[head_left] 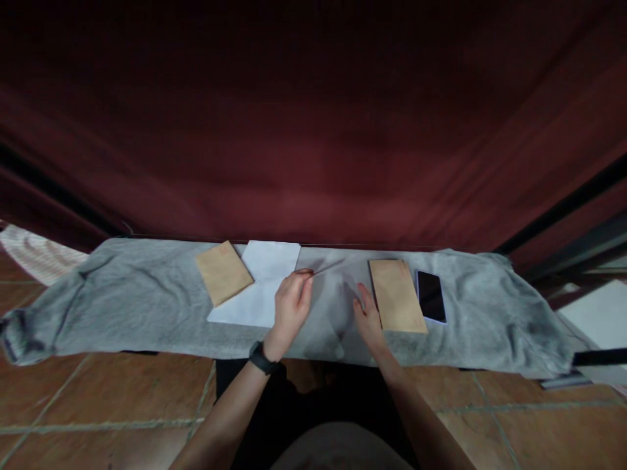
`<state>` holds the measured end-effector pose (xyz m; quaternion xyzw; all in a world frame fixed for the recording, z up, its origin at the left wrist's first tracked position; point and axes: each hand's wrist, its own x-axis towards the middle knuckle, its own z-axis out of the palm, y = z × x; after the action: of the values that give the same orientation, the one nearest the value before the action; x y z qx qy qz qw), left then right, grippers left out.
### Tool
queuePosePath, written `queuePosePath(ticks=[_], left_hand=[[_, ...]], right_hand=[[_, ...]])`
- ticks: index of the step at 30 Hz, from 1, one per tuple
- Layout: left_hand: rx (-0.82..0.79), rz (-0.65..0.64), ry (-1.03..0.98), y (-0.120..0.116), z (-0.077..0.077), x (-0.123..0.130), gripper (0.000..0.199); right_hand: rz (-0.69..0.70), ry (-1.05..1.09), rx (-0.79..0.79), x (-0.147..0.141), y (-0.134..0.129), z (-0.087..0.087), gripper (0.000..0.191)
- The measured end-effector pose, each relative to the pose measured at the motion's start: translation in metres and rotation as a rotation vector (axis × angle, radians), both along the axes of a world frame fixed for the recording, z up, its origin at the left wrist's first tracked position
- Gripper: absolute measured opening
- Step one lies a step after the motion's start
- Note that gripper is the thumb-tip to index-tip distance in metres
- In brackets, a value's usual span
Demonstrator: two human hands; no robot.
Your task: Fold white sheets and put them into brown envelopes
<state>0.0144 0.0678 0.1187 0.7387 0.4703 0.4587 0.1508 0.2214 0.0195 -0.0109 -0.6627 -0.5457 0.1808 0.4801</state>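
Lower centre: left hand [292, 298] pinches thin item [323, 269]; right hand [368, 318] spread, empty. I judge work unfinished, amount done unclear.

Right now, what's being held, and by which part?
Left hand pinches a thin item, too blurred to identify, near its left end. Right hand appears to hold nothing.

Tan on left envelope [223, 273] and right envelope [398, 297]; plain white on paper [272, 262]. Black with lilac edge on phone [431, 296]. Mottled grey on cloth [137, 294], dark red on backdrop [313, 150], black on watch [263, 358], brown with pale grid on floor [137, 388].
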Motion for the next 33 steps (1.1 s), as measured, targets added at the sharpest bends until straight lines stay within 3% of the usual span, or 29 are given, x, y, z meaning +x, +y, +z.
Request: queuePosePath(ticks=[3,7,9,11,17,20,24,28,33], left_hand=[[0.113,-0.187,0.330,-0.022,-0.015,-0.001,0.027],[0.127,-0.309,0.573,-0.050,-0.069,-0.007,0.032],[0.106,-0.325,0.603,-0.059,-0.091,-0.012,0.033],[0.072,-0.343,0.615,-0.063,-0.102,-0.017,0.035],[0.033,-0.397,0.696,-0.055,-0.106,-0.033,0.050],[0.024,-0.429,0.720,-0.053,-0.108,-0.037,0.048],[0.026,-0.455,0.737,-0.053,-0.108,-0.039,0.050],[0.000,-0.485,0.733,-0.052,-0.105,-0.043,0.048],[-0.107,-0.544,0.683,-0.051,-0.095,-0.050,0.041]], right_hand=[[-0.090,0.129,0.000,0.003,-0.008,-0.008,0.055],[-0.158,0.105,-0.003,0.009,-0.026,-0.024,0.055],[-0.116,0.068,-0.008,0.011,-0.034,-0.025,0.052],[-0.013,0.010,-0.011,0.011,-0.038,-0.019,0.048],[0.526,-0.307,-0.072,-0.012,-0.020,0.018,0.042],[0.663,-0.519,-0.063,-0.028,-0.002,0.022,0.044],[0.633,-0.703,-0.072,-0.033,0.024,0.012,0.044],[0.496,-0.752,-0.089,-0.022,0.047,0.006,0.047],[0.353,-0.749,-0.130,-0.009,0.044,0.004,0.051]])
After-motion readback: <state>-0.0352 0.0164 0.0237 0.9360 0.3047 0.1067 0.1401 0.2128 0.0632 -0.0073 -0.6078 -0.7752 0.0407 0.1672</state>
